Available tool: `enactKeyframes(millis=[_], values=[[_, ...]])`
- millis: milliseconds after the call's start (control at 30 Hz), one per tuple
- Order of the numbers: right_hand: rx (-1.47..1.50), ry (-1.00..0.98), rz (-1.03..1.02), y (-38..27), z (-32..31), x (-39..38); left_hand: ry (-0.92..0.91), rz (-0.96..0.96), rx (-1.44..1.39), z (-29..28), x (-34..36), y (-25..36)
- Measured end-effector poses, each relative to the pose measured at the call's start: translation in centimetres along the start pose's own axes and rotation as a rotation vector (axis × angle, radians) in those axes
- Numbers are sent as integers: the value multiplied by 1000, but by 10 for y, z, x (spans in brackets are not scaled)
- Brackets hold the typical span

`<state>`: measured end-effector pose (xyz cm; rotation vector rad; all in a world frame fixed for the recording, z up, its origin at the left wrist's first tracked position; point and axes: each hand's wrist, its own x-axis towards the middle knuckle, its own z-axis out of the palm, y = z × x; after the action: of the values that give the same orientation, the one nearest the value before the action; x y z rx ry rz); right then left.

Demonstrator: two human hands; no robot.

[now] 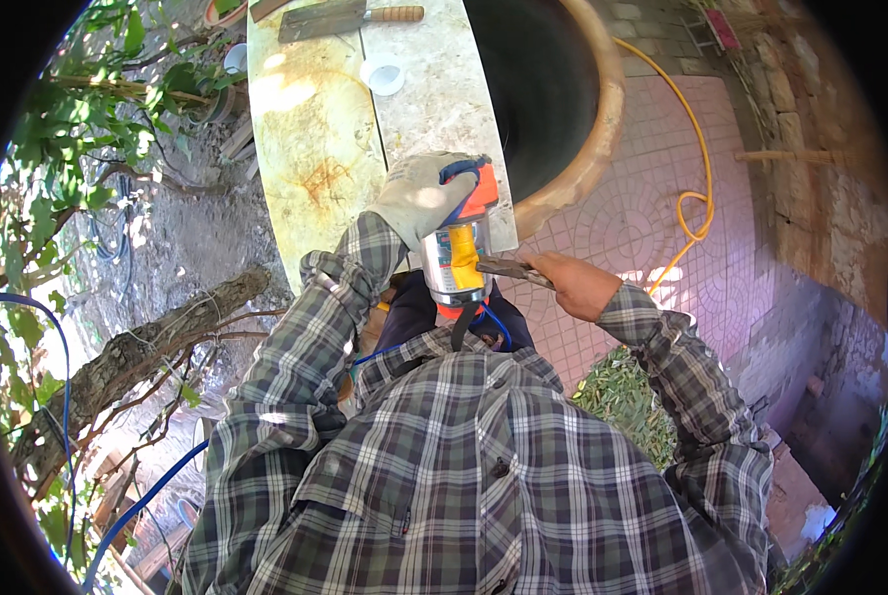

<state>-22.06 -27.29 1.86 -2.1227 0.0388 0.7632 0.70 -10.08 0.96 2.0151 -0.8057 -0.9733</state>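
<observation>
Now | left grip closed round power tool | right grip pinching pliers

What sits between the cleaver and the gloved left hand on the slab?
Head view: a small white cup on bare stone slab, between cleaver and left hand.

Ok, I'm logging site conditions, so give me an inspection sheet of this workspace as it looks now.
Surface: pale stone slab, rust-stained, lying beside a large round clay-rimmed pit.
Job's things: orange and silver power tool; metal hand tool set against its side.
Clutter: cleaver with wooden handle and white cup on the slab.
Grippers: left hand, gloved, grips the power tool's top; right hand, bare, holds the metal hand tool.
Cables: yellow hose across pink tiles; blue hose at left.
Surroundings: tree trunk, foliage, stone wall.
</observation>
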Motion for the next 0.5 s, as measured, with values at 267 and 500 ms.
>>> enactKeyframes(millis=[267,500], values=[[-278,-144,17,-23,-25,25,-52,-38,51,-6,-2,8],[-188,-125,224,-41,-21,10,-105,-50,125,-2,-1,19]])
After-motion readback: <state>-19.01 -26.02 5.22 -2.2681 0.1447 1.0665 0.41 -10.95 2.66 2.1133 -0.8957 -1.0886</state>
